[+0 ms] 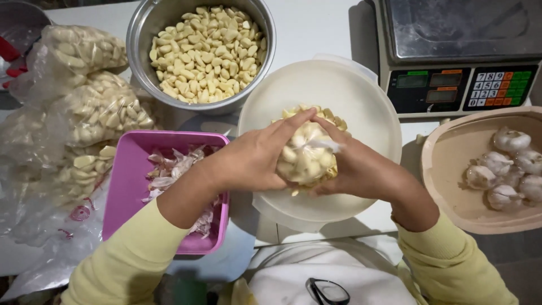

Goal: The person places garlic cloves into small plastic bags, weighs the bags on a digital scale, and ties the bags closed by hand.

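Over the middle of the worktop, above a shallow white bowl (361, 107), both hands close around a small clear bag of peeled garlic (305, 155). The left hand (251, 161) cups the bag from its side, fingers curled tight against the plastic and the forefinger stretched over the top; the right hand (353, 166) wraps the other side, thumb and fingers pinching near the gathered neck of the plastic — a hold that seems meant to keep the cloves packed together. The bag sits just above the bowl, so any clove that slips out would probably land in it.

Toward the far edge stands a steel pot (141, 39) heaped with loose peeled cloves. Along the left edge lie several filled bags of garlic (93, 110), stacked one against another, within easy reach. Just beside the left forearm sits a pink tub (127, 186) holding papery garlic skins, kept apart from the clean cloves. At the far right corner is a weighing scale (457, 56) with a steel pan, and near the right edge a beige bowl (446, 169) holds whole unpeeled garlic bulbs (502, 166) — well apart from the peeled ones.
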